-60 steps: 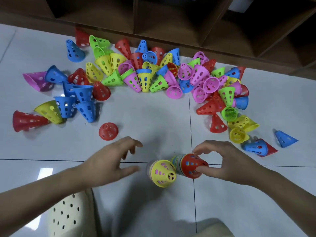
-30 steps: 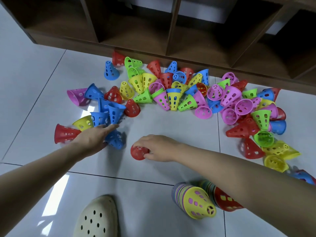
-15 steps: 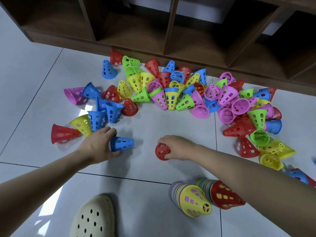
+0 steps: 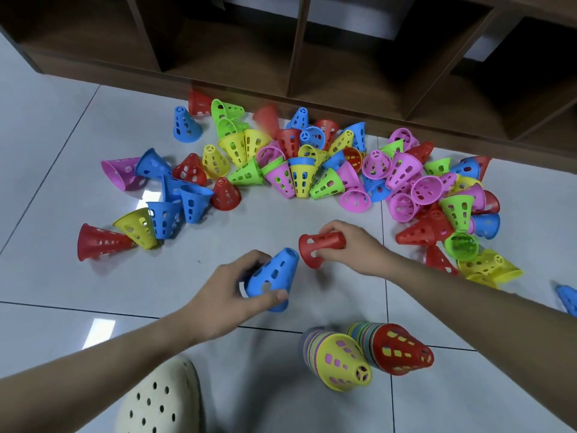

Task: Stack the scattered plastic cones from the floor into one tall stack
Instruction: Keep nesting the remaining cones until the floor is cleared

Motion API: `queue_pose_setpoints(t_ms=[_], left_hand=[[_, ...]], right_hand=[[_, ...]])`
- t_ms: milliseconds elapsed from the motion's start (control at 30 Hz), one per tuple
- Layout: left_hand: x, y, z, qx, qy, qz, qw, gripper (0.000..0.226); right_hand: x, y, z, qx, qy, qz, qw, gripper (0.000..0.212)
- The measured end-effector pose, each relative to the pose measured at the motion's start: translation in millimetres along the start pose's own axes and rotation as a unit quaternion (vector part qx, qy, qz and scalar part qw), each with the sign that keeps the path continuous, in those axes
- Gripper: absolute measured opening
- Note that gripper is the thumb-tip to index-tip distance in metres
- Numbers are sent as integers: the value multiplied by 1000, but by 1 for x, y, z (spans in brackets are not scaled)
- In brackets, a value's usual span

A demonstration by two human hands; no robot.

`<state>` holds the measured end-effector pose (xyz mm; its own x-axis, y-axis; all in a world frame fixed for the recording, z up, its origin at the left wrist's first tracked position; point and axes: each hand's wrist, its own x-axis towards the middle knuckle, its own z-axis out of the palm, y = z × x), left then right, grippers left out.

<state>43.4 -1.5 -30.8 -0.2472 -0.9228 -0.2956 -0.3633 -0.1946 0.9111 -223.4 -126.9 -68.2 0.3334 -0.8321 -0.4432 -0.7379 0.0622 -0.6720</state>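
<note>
My left hand (image 4: 231,295) grips a blue perforated cone (image 4: 274,276), tip pointing up and right, lifted over the white tile floor. My right hand (image 4: 352,245) holds a red cone (image 4: 318,246) on its side, wide mouth facing left toward the blue one. The two cones are close but apart. Two stacks stand near me: one topped by a yellow cone (image 4: 343,360), the other by a red cone (image 4: 399,351). Many loose cones (image 4: 299,176) in red, blue, yellow, green and pink lie scattered across the floor beyond my hands.
A dark wooden shelf unit (image 4: 296,57) runs along the back edge of the floor, right behind the cone pile. A cream perforated clog (image 4: 159,401) sits at the bottom, left of the stacks. A lone blue cone (image 4: 566,300) lies at the far right.
Both hands have lifted their cones off the floor and brought them together toward the middle. The left hand's blue cone now points up-right; the red one is turned mouth-left.
</note>
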Motion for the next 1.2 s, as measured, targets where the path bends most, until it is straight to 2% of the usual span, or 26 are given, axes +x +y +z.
queue_pose_setpoints(t_ms=[300, 567, 667, 767, 933, 1200], left_hand=[[-23, 49, 42, -91, -79, 64, 991, 36], [-33, 52, 69, 12, -157, 110, 981, 42], [-32, 46, 79, 42, -164, 131, 977, 45], [-30, 35, 87, 93, -170, 155, 969, 50], [-27, 18, 89, 129, -153, 192, 961, 54], [-18, 7, 69, 139, -137, 191, 962, 39]], right_hand=[[-96, -23, -74, 64, 13, 2, 998, 37], [-170, -33, -100, 100, 6, -16, 995, 37], [-190, -22, -100, -3, 5, -23, 1000, 41], [-205, -13, -96, -137, 1, -77, 988, 45], [-212, 1, -84, -172, -50, -113, 977, 41], [-200, 8, -84, -197, -83, -132, 968, 39]])
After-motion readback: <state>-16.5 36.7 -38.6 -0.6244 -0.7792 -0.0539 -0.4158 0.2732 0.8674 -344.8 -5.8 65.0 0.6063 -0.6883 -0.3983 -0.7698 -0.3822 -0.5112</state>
